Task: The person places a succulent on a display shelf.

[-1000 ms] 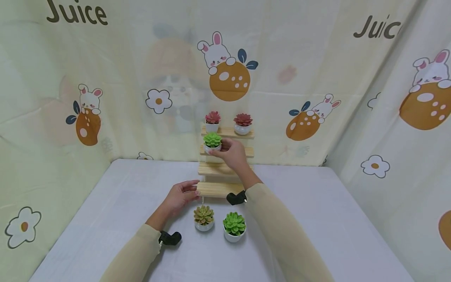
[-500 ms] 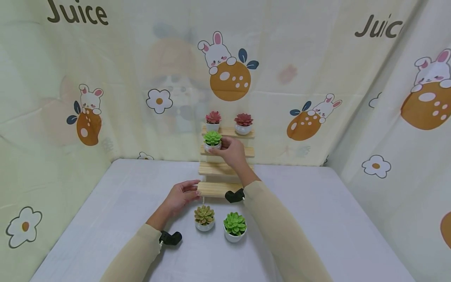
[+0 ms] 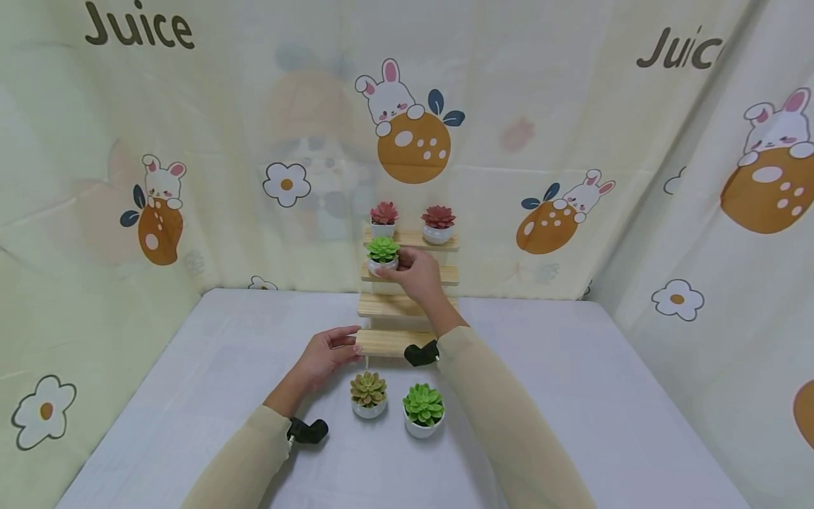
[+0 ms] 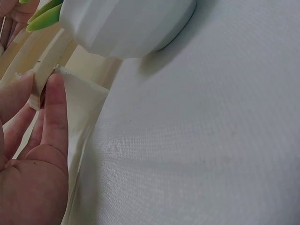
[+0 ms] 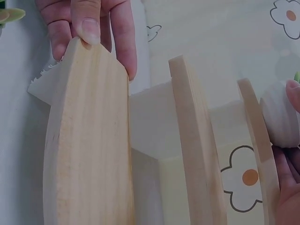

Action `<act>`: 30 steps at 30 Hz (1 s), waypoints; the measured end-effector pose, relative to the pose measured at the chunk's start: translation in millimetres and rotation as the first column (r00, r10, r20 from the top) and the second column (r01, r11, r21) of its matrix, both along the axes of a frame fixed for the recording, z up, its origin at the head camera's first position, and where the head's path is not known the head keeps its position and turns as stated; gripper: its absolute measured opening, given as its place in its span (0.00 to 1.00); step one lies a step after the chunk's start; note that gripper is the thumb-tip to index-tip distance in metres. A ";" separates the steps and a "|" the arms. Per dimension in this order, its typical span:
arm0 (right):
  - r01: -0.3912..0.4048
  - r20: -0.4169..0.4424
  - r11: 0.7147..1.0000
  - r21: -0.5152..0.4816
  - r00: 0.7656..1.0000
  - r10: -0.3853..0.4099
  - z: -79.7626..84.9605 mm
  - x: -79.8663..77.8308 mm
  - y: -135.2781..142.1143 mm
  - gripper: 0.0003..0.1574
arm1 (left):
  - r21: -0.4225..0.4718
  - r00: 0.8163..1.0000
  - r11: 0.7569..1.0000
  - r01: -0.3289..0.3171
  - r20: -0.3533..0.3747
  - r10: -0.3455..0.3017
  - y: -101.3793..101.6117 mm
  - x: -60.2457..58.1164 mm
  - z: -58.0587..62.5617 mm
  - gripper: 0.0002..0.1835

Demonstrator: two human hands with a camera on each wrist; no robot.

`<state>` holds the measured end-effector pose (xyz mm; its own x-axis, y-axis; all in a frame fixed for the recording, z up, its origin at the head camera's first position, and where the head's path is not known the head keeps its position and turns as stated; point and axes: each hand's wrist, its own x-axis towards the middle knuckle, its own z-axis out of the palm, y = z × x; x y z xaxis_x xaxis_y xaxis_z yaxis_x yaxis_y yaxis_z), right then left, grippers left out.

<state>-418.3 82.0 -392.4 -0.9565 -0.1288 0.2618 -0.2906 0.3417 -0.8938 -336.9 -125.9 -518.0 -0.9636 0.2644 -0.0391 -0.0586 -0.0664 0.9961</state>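
Observation:
My right hand pinches the white pot of a small green succulent at the left end of the second shelf from the top of a wooden tiered stand. In the right wrist view that white pot is right against the shelf plank, with thumb and fingers on its near side. Lower down, my left hand grips the left end of the stand's bottom shelf. The left wrist view has the thumb above and fingers below the plank. Two red succulents, one left and one right, stand on the top shelf.
In front of the stand, a brownish-green potted succulent and a bright green one sit on the white-covered table. A printed curtain hangs behind. Each wrist carries a black device; the right one overlaps the bottom shelf.
My right wrist and forearm have shifted slightly left, while the hand keeps its pinch on the succulent's pot. The left hand has stayed on the bottom shelf.

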 end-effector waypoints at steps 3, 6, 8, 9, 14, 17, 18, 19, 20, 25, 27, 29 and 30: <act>0.009 -0.006 1.000 0.004 1.000 -0.009 0.5 1.2 -0.8 0.33 | 0.003 1.000 1.000 0.004 -0.004 -0.004 0.3 -0.4 -0.6 0.28; 0.023 -0.018 1.000 0.013 1.000 -0.023 0.6 2.2 -1.6 0.33 | 0.008 1.000 1.000 0.005 -0.007 -0.005 0.5 -0.7 -1.0 0.28; 0.030 -0.027 0.999 0.023 0.999 -0.029 0.0 2.1 -2.4 0.33 | 0.012 1.000 1.000 0.003 -0.006 -0.003 0.5 -0.6 -0.9 0.28; 0.033 -0.032 0.999 0.027 0.999 -0.032 -0.4 1.9 -2.7 0.34 | 0.014 1.000 1.000 0.003 -0.006 -0.003 0.6 -0.4 -0.6 0.28; 0.043 -0.034 0.998 0.046 0.999 -0.041 -1.2 1.7 -3.8 0.34 | 0.018 1.000 1.000 0.001 0.000 -0.001 0.6 1.0 0.7 0.29; 0.048 -0.025 0.998 0.044 0.999 -0.047 0.1 3.2 -3.8 0.34 | 0.017 1.000 1.000 -0.002 0.006 0.002 1.0 1.6 1.4 0.28; 0.049 -0.023 0.998 0.044 0.999 -0.048 0.6 3.7 -3.6 0.35 | 0.014 1.000 1.000 -0.001 0.005 0.001 1.2 1.7 1.7 0.29; 0.050 -0.023 0.998 0.045 0.999 -0.049 1.0 4.2 -3.5 0.35 | 0.014 1.000 1.000 -0.002 0.005 0.002 1.3 1.7 1.8 0.28; 0.050 -0.021 0.998 0.043 0.999 -0.049 1.4 4.7 -3.3 0.35 | 0.013 1.000 1.000 -0.003 0.004 0.003 1.5 1.6 1.8 0.28; 0.034 -0.028 0.999 0.020 0.999 -0.034 1.5 7.2 -1.6 0.35 | 0.022 1.000 1.000 -0.011 0.003 0.011 1.6 1.2 1.5 0.28; 0.026 -0.032 1.000 0.010 0.999 -0.026 0.9 8.5 -0.5 0.35 | 0.022 1.000 1.000 -0.010 0.000 0.010 1.4 1.5 1.6 0.28; 0.019 -0.031 1.000 0.002 0.999 -0.019 0.0 9.8 0.9 0.35 | 0.024 1.000 1.000 -0.004 -0.006 0.005 1.2 1.9 1.5 0.28; 0.017 -0.026 1.000 -0.004 1.000 -0.017 -0.4 10.5 1.8 0.36 | 0.030 1.000 1.000 0.000 -0.008 0.000 1.1 2.0 1.3 0.28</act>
<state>-407.7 83.8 -392.8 -0.9515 -0.1118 0.2867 -0.3077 0.3432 -0.8874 -334.9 -124.8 -516.7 -0.9639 0.2653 -0.0239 -0.0510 -0.0958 0.9941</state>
